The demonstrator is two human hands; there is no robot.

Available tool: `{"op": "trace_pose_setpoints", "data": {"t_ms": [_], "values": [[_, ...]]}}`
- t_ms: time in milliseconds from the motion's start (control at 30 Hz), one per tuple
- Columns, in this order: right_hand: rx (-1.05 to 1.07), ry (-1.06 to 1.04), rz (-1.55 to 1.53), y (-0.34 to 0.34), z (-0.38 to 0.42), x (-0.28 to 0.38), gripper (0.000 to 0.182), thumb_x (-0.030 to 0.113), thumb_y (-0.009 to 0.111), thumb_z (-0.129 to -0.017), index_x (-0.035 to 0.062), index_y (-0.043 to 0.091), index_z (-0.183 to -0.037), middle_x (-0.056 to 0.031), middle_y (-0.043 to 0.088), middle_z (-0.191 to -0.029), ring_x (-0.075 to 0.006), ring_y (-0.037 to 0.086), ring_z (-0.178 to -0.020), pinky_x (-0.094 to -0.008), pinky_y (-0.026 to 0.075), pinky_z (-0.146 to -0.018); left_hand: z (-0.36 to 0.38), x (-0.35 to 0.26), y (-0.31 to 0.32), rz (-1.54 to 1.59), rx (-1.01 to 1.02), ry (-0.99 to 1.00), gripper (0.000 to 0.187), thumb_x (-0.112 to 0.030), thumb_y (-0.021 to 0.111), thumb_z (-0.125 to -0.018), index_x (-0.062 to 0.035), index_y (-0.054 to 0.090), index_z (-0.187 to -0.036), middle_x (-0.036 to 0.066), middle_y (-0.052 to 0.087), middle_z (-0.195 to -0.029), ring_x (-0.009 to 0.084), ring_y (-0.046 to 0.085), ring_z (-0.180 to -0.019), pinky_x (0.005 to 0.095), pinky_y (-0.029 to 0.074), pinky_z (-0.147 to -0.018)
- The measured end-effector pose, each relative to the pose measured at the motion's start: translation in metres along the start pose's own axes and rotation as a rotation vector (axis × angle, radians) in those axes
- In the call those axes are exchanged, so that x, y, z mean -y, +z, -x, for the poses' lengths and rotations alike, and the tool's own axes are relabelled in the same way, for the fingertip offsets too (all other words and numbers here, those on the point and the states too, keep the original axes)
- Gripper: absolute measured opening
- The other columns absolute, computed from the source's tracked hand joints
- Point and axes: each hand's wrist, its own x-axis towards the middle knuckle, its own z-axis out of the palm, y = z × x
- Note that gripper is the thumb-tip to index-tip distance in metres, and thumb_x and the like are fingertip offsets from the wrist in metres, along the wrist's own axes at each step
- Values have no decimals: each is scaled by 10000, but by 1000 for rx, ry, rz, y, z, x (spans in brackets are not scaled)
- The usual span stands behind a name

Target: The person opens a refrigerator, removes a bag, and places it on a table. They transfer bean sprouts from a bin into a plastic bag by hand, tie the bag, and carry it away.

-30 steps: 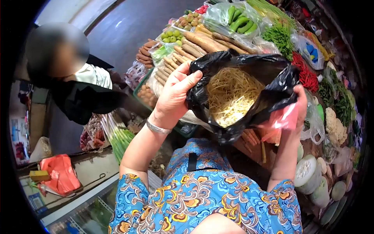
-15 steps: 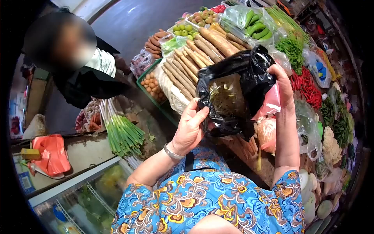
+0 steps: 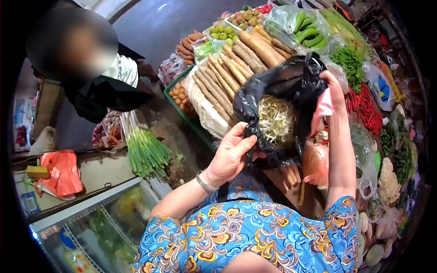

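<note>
Sprouts (image 3: 276,120) in blk bag (image 3: 307,91); L fingers (image 3: 246,144) pinch L rim, R fingers (image 3: 329,78) grip R rim w/ pink plastic (image 3: 324,104).

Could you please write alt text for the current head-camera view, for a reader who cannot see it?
The wearer's left hand and right hand hold open a black plastic bag with pale sprouts inside. Beyond it lie long brown roots, with red chillies at right and green onions at left; another person is at upper left.
</note>
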Motion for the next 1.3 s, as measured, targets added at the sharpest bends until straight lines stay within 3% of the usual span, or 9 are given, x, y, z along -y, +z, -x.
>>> {"op": "trace_pose_setpoints", "data": {"t_ms": [200, 333, 467, 600, 733, 867, 1000, 1067, 1300], "values": [[54, 115, -198, 31, 30, 24, 54, 47, 572, -835, 63, 609, -872, -35, 637, -820, -142, 639, -717, -277, 547, -673, -17, -14, 0, -286, 26, -34, 174, -96, 593, -958, -53, 534, -1117, 21, 617, -1015, 80, 602, -895, 270, 538, -722], [157, -42, 100, 40, 45, 51, 191, 11, 590, -830, 32, 639, -1013, -31, 673, -915, -102, 640, -792, -250, 528, -759, -32, -52, 21, -1591, -39, 680, 207, -73, 757, -770, 13, 617, -894, 133, 595, -816, 247, 598, -726, 326, 489, -667], [180, -65, 258, 4, 32, 53, 209, 10, 583, -873, 4, 626, -1077, -27, 672, -946, -91, 624, -831, -247, 509, -783, -60, -64, 47, -1649, -12, 1027, 178, -67, 744, -783, -5, 636, -910, 143, 624, -884, 299, 615, -806, 362, 503, -725], [-137, -378, 923, -4, 42, 65, 296, 96, 668, -876, -6, 594, -1143, -60, 649, -1038, -119, 590, -928, -285, 479, -846, -108, -31, 46, -1590, 410, 704, 243, -25, 667, -804, -23, 618, -1042, 148, 619, -1017, 332, 610, -951, 388, 506, -830], [-184, -514, 889, 87, 117, 83, 239, 68, 616, -934, 22, 593, -1167, 6, 595, -989, -66, 548, -881, -211, 453, -756, -146, -7, 2, -1812, 357, 495, 349, 0, 606, -788, -25, 588, -1136, 169, 610, -1110, 361, 592, -1045, 413, 500, -896], [389, -717, 1427, 116, 132, 15, 400, -50, 544, -847, 63, 586, -1229, -108, 644, -1067, -239, 653, -925, -346, 532, -781, -162, 5, -17, -1607, 404, 647, 409, -10, 595, -740, -11, 554, -1147, 181, 587, -1101, 384, 559, -1044, 443, 471, -877], [116, -1126, 1802, 45, 87, -31, 467, -4, 529, -815, 104, 558, -1269, -137, 640, -929, -286, 663, -852, -374, 548, -682, -165, -12, -43, -2155, 188, 358, 557, -152, 688, -761, -52, 504, -1276, 138, 511, -1278, 300, 486, -1192, 502, 412, -903], [27, -331, 1837, 17, 70, -17, 561, -30, 502, -799, 103, 490, -1344, -155, 631, -920, -322, 644, -807, -456, 533, -731, -156, -29, -52, -2208, 169, 260, 656, -214, 688, -827, -78, 413, -1407, 183, 465, -1373, 342, 462, -1262, 511, 362, -1004], [-67, -385, 1640, 12, 58, -7, 417, 136, 554, -875, 105, 530, -1290, -190, 632, -1039, -362, 621, -972, -453, 492, -821, -178, -27, -70, -1918, 193, 152, 871, -465, 729, -807, -126, 321, -1498, 234, 337, -1502, 373, 331, -1395, 535, 261, -1108]]}}
